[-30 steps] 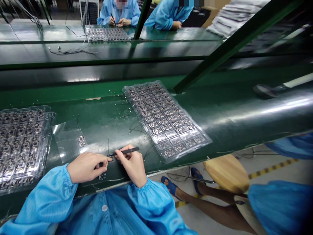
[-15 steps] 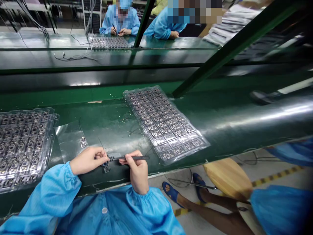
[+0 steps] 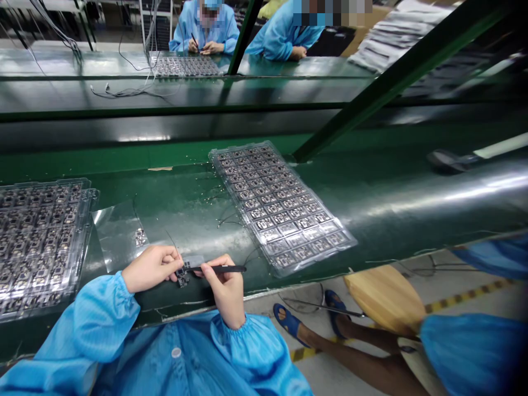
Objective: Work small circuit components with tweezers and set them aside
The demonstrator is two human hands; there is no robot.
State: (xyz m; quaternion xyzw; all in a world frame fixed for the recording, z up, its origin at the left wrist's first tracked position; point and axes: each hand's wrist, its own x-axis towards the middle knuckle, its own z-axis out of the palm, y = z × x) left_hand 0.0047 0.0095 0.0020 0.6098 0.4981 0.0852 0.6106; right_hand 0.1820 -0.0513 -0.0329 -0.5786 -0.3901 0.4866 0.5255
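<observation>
Head view: a small circuit board (image 3: pixel 182 276) is at the centre of my work, just above the near edge of a green bench (image 3: pixel 396 206), between my two hands. It is dark, crowded with tiny parts, and I judge it very light and stiff, with fragile components and little bare surface to hold. The safest place to take it is by its edges, with a gentle pinch; pressing on its face could harm the parts. A thin dark wire (image 3: pixel 171 241) stands up beside my left fingertips; it looks flexible, and I would expect a tug to strain its joint.

My left hand (image 3: pixel 150 268) pinches the board at its left side, thumb against fingers. My right hand (image 3: pixel 226 286) grasps black tweezers (image 3: pixel 225 269) like a pen, their tips at the board; I cannot tell whether the tips are closed on anything.

Farther out, to the left, another board (image 3: pixel 140 237) lies on a clear sheet (image 3: pixel 111 254). Beyond that is a clear tray (image 3: pixel 86 220) filled with boards. To my right, a second tray (image 3: pixel 350 242) lies at a slant, with boards in most pockets. Across the bench, a co-worker (image 3: pixel 204 25) in blue leans over similar work.
</observation>
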